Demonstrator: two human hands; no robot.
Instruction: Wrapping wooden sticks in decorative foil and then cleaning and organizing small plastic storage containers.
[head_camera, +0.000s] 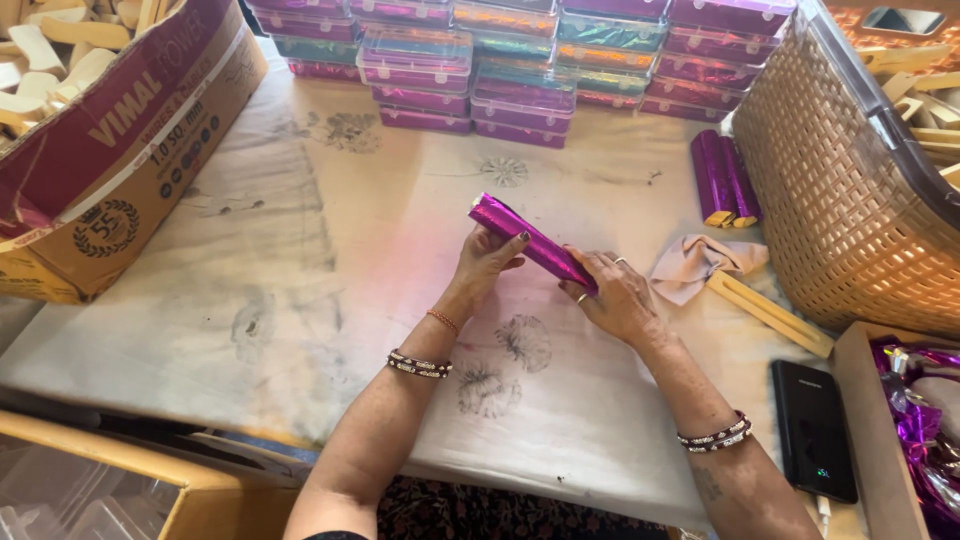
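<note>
Cloth-covered table (300, 300) under hands gripping purple foil-wrapped stick (532, 243).

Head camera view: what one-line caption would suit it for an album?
Both hands hold a purple foil-wrapped stick above a cloth-covered table.

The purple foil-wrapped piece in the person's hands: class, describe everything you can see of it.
The wrapped piece is a long, narrow bar covered in shiny magenta-purple foil that catches the light. It is held above the cloth-covered table, tilted, its upper end pointing up-left and its lower end down-right. The left hand grips it near the middle; the right hand covers its lower end. What lies under the foil cannot be seen.
</note>
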